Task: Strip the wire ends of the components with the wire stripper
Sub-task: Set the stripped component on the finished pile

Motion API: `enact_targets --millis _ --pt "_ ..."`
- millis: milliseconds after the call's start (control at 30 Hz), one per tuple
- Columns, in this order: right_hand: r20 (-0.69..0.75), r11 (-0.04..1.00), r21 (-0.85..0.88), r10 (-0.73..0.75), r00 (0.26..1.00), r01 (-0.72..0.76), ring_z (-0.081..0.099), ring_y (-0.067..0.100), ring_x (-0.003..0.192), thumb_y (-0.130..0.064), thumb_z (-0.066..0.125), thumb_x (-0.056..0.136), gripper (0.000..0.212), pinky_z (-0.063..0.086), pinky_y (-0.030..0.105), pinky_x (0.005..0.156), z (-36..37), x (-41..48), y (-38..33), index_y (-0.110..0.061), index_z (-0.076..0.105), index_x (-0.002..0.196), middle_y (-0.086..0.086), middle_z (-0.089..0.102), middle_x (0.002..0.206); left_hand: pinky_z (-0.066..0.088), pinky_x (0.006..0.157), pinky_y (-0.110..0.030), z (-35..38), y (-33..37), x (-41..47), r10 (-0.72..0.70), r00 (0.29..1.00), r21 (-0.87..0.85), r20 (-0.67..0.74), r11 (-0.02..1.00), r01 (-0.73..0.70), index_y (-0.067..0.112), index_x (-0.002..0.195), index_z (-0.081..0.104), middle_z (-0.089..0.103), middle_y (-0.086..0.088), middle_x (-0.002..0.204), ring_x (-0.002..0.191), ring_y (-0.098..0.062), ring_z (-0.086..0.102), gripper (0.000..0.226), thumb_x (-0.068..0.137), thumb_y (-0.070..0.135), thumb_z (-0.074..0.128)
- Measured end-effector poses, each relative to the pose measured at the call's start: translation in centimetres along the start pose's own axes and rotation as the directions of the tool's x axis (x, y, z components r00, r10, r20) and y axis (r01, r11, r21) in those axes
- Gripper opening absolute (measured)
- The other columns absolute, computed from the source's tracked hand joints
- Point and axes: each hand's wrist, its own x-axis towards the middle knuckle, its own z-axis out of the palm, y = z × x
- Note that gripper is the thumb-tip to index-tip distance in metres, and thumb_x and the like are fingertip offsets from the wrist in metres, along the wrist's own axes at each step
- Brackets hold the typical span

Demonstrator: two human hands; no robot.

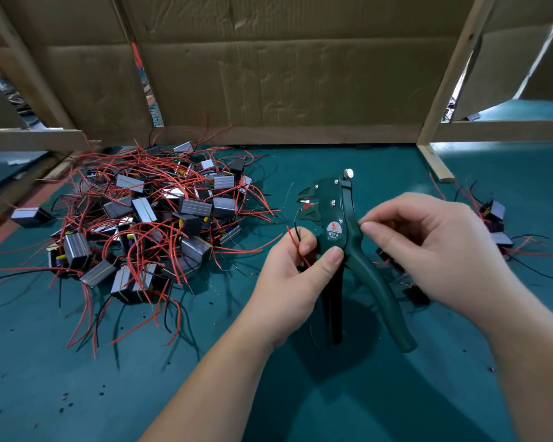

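The left grip is clamped on 2 wires, 1 red and 1 black, its thumb pressing the green wire stripper, which stands between both grips. The right grip is curled, fingertips touching the stripper's handle; whether it pinches anything I cannot tell. The component pile lies left of the left grip on the desk.

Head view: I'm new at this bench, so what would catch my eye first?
A tangled pile of components trailing red leads sprawls on the left. At centre, the green wire stripper stands upright between the left hand, which pinches red and black wires, and the right hand.
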Motion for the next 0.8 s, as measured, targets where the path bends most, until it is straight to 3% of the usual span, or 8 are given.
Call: enact_targets --millis 267,367,433,500,567,633,700,800 --pt "0.293 0.970 -0.203 -0.072 0.953 0.135 0.054 0.017 0.063 -0.016 0.068 0.080 0.015 0.042 0.026 0.059 -2.7 0.0 -0.3 -0.028 0.064 0.072 -0.006 0.060 0.066 0.025 0.054 -0.028 0.5 -0.8 -0.1 0.002 1.000 0.006 -0.005 1.000 -0.002 0.022 0.073 0.030 0.034 0.008 0.062 0.058 -0.010 0.027 0.034 0.078 0.021 0.064" --pt "0.395 0.955 -0.268 -0.014 0.919 0.129 0.057 0.011 0.064 -0.017 0.071 0.078 0.018 0.043 0.024 0.062 -2.9 -0.5 0.0 -0.032 0.065 0.069 -0.012 0.063 0.068 0.033 0.050 -0.025 -0.3 -0.2 0.6 -0.027 0.994 -0.194 -0.107 0.981 0.006 0.023 0.073 0.031 0.043 0.007 0.061 0.054 -0.010 0.038 0.040 0.081 0.019 0.071" --pt "0.280 0.932 -0.355 0.030 0.959 0.075 0.057 0.011 0.062 -0.013 0.073 0.078 0.020 0.043 0.022 0.060 -3.1 -1.0 1.0 -0.027 0.066 0.067 -0.011 0.063 0.064 0.035 0.052 -0.027 -1.6 0.3 1.1 -0.027 0.989 -0.250 -0.143 0.968 -0.010 0.023 0.074 0.031 0.048 0.006 0.063 0.055 -0.013 0.041 0.031 0.079 0.024 0.061" --pt "-0.028 0.910 -0.412 0.048 0.998 -0.056 0.056 0.006 0.062 -0.017 0.072 0.081 0.020 0.043 0.027 0.060 -4.2 -0.8 2.0 -0.030 0.063 0.069 -0.014 0.062 0.066 0.030 0.051 -0.024 -2.4 0.3 1.3 -0.020 0.987 -0.199 -0.161 0.980 -0.012 0.023 0.075 0.031 0.049 0.003 0.066 0.057 -0.011 0.040 0.029 0.084 0.022 0.059" --pt "-0.297 0.946 -0.293 0.046 0.954 -0.136 0.057 0.011 0.063 -0.038 0.063 0.079 0.009 0.048 0.031 0.064 -6.3 -0.1 2.7 -0.035 0.059 0.072 -0.010 0.060 0.069 0.029 0.052 -0.024 -2.3 0.1 1.2 -0.032 0.986 -0.169 -0.164 0.986 0.003 0.023 0.074 0.031 0.046 -0.004 0.072 0.060 -0.011 0.040 0.033 0.087 0.020 0.061" --pt "-0.269 0.944 -0.312 0.020 0.963 -0.107 0.055 0.000 0.064 -0.051 0.053 0.074 0.018 0.046 0.016 0.063 -8.7 0.5 3.4 -0.036 0.062 0.080 -0.003 0.059 0.077 0.029 0.053 -0.026 -1.9 -0.1 1.1 -0.045 0.987 -0.131 -0.155 0.991 0.025 0.022 0.074 0.031 0.042 -0.008 0.077 0.064 -0.013 0.037 0.037 0.084 0.022 0.066" --pt "-0.134 0.898 -0.434 0.023 0.991 -0.079 0.055 -0.003 0.065 -0.060 0.048 0.072 0.033 0.045 0.011 0.066 -10.3 1.2 4.1 -0.055 0.061 0.102 -0.009 0.057 0.095 0.027 0.050 -0.024 -1.7 -0.1 1.1 -0.048 0.988 -0.084 -0.148 0.996 0.036 0.022 0.074 0.030 0.038 -0.003 0.068 0.059 -0.011 0.033 0.035 0.080 0.028 0.064" --pt "-0.034 0.878 -0.478 -0.001 0.999 -0.015 0.060 0.002 0.071 -0.057 0.047 0.074 0.046 0.054 0.033 0.078 -8.8 1.4 3.7 -0.066 0.049 0.119 -0.034 0.049 0.122 0.024 0.048 -0.025 -1.6 -0.1 1.0 -0.050 0.990 -0.079 -0.135 0.996 0.040 0.021 0.074 0.030 0.036 0.009 0.060 0.053 -0.008 0.029 0.043 0.081 0.030 0.071"
